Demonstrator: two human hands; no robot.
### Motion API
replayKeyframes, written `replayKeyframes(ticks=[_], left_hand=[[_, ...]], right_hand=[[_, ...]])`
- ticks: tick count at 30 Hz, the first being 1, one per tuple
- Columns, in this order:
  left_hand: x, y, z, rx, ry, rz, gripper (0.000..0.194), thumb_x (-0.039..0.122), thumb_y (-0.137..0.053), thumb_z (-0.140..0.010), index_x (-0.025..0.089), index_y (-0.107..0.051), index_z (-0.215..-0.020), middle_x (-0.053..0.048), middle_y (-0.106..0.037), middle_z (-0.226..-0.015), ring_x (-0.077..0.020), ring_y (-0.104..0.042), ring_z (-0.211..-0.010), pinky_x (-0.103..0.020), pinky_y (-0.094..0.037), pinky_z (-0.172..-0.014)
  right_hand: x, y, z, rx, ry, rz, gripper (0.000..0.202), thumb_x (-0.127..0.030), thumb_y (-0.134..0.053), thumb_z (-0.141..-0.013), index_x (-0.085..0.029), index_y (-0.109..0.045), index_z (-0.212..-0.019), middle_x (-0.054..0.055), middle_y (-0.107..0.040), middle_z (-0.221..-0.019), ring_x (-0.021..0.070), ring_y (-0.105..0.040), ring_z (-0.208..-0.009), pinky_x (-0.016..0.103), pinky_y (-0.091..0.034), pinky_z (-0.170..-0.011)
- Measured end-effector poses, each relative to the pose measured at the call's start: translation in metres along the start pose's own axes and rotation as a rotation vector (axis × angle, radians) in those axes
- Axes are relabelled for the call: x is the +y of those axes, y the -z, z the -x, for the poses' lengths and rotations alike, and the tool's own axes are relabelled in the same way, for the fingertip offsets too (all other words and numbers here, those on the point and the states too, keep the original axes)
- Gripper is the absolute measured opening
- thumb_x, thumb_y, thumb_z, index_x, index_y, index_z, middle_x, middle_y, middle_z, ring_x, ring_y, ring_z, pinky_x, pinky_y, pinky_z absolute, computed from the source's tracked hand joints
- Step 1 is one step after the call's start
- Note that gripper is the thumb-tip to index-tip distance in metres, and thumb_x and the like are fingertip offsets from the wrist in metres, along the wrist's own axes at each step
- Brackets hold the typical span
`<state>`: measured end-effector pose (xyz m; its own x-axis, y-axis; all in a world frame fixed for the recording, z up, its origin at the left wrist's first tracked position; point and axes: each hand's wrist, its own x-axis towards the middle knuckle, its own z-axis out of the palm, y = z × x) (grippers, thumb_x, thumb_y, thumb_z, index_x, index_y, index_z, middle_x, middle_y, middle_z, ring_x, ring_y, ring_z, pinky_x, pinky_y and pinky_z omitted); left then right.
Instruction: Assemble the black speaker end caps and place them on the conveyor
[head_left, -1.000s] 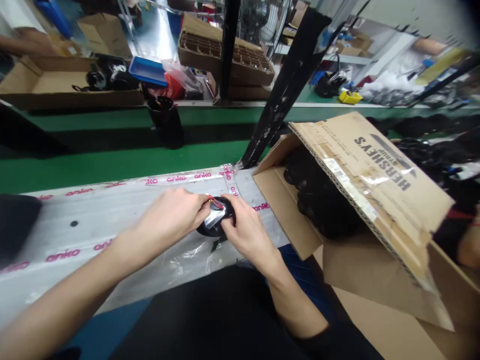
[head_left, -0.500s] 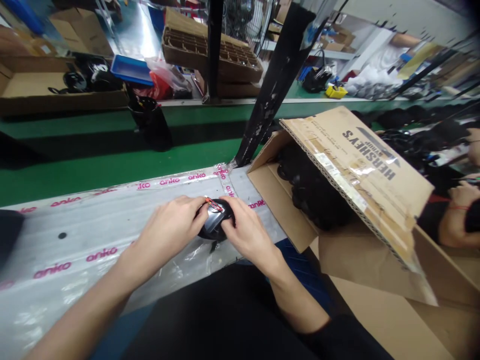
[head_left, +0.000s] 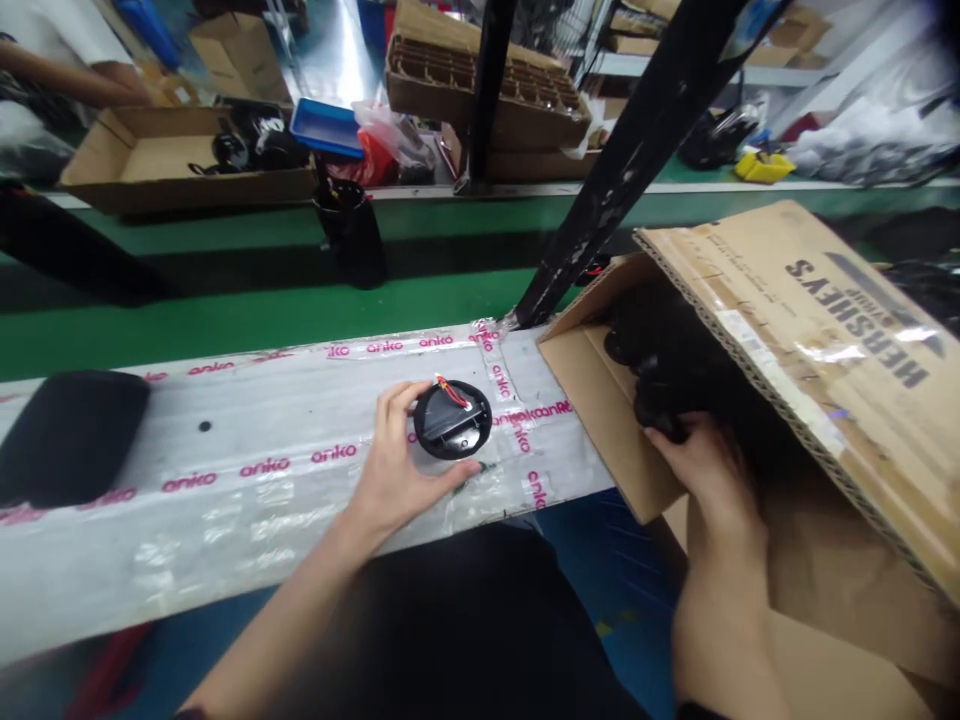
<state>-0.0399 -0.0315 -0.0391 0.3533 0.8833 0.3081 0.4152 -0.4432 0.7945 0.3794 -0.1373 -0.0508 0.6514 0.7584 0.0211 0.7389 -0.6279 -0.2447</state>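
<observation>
Left hand: fingers and thumb curve loosely around the round black part, unclenched, probably steadying it.
Round black part: on the table, wired face up, which leaves the red wires accessible.
Right hand: inside the carton among dark parts; whether it grips one, I cannot tell.
Carton: mouth facing the table, seemingly for short reaches; its upper panel hides much inside.
Black post: slants up behind, partly blocking the background.

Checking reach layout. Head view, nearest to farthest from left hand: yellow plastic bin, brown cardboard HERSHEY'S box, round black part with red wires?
1. Round black part: at the left hand
2. HERSHEY'S box: right side
3. Yellow bin: back right
</observation>
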Motion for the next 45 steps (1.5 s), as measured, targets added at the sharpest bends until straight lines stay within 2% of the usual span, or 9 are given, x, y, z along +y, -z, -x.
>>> replayKeyframes(ticks=[3,7,10,17,21,26,33,39,45], left_hand=[[-0.010,-0.019,0.004,0.110,-0.046,0.036,0.092,0.051,-0.094,-0.077,0.026,-0.046,-0.151,-0.015,-0.058,-0.144,-0.0345,-0.061,-0.136,-0.051,-0.057,-0.111],[-0.021,0.003,-0.012,-0.099,-0.073,0.166,0.086,0.041,-0.086,-0.085,0.026,-0.039,-0.155,-0.017,-0.058,-0.147,-0.0316,-0.066,-0.131,-0.048,-0.057,-0.112],[-0.013,0.026,-0.020,-0.193,-0.108,0.151,0.068,0.033,-0.079,-0.090,0.025,-0.046,-0.150,-0.017,-0.056,-0.152,-0.0326,-0.059,-0.142,-0.050,-0.052,-0.118],[0.034,0.014,-0.030,0.099,-0.069,-0.305,0.014,0.035,-0.068,-0.103,0.021,-0.071,-0.105,-0.012,-0.063,-0.125,-0.0299,-0.063,-0.126,-0.053,-0.045,-0.112],[0.041,0.004,-0.043,0.112,-0.082,-0.425,0.015,0.036,-0.076,-0.099,0.022,-0.070,-0.100,-0.009,-0.070,-0.116,-0.0295,-0.066,-0.117,-0.053,-0.036,-0.110],[0.039,-0.001,-0.042,0.096,-0.180,-0.324,0.005,0.024,-0.068,-0.104,0.023,-0.067,-0.099,-0.002,-0.081,-0.101,-0.0245,-0.072,-0.110,-0.049,-0.035,-0.109],[0.035,-0.002,-0.036,0.157,-0.112,-0.168,0.007,0.030,-0.074,-0.102,0.023,-0.076,-0.102,-0.004,-0.083,-0.105,-0.0244,-0.076,-0.110,-0.048,-0.045,-0.109],[0.036,-0.001,-0.040,0.155,-0.134,-0.084,0.008,0.029,-0.074,-0.102,0.024,-0.080,-0.102,-0.003,-0.084,-0.100,-0.0223,-0.075,-0.103,-0.046,-0.052,-0.102],[0.035,-0.003,-0.039,0.181,-0.132,-0.046,0.010,0.030,-0.073,-0.103,0.025,-0.081,-0.101,-0.003,-0.084,-0.096,-0.0212,-0.075,-0.096,-0.045,-0.056,-0.097]], right_hand=[[0.007,-0.012,0.003,-0.028,-0.115,0.064,0.032,-0.045,-0.072,-0.084,-0.019,-0.072,-0.103,0.021,-0.076,-0.103,0.0381,-0.073,-0.090,0.047,-0.053,-0.071],[-0.013,0.001,0.014,0.011,-0.030,-0.019,0.034,-0.047,-0.071,-0.087,-0.022,-0.070,-0.111,0.014,-0.078,-0.102,0.0317,-0.072,-0.082,0.043,-0.052,-0.073],[-0.049,-0.001,0.025,0.002,0.253,-0.200,0.036,-0.042,-0.069,-0.091,-0.022,-0.069,-0.121,0.013,-0.077,-0.107,0.0310,-0.071,-0.088,0.044,-0.056,-0.079],[-0.133,-0.059,0.058,-0.332,0.866,-0.230,0.061,0.002,-0.047,-0.088,-0.028,-0.068,-0.137,0.013,-0.070,-0.126,0.0333,-0.061,-0.117,0.056,-0.058,-0.105],[-0.142,-0.053,0.066,-0.372,0.844,-0.311,0.078,-0.001,-0.048,-0.090,-0.032,-0.046,-0.161,0.014,-0.053,-0.147,0.0322,-0.056,-0.137,0.056,-0.054,-0.117],[-0.160,-0.057,0.068,-0.346,0.732,-0.296,0.092,-0.048,-0.077,-0.091,-0.029,-0.033,-0.169,0.020,-0.038,-0.166,0.0458,-0.046,-0.149,0.069,-0.046,-0.120],[-0.173,-0.056,0.051,-0.535,0.589,-0.677,0.075,-0.056,-0.066,-0.100,-0.024,-0.046,-0.165,0.019,-0.055,-0.161,0.0373,-0.050,-0.152,0.060,-0.040,-0.127],[-0.190,-0.019,0.046,-0.684,0.383,-1.307,0.081,-0.070,-0.013,-0.107,-0.023,-0.050,-0.161,0.015,-0.077,-0.132,0.0333,-0.073,-0.121,0.053,-0.059,-0.102],[-0.198,-0.018,0.052,-0.633,0.444,-1.331,0.075,-0.067,-0.034,-0.103,-0.026,-0.046,-0.164,0.013,-0.069,-0.148,0.0338,-0.071,-0.127,0.053,-0.060,-0.105]])
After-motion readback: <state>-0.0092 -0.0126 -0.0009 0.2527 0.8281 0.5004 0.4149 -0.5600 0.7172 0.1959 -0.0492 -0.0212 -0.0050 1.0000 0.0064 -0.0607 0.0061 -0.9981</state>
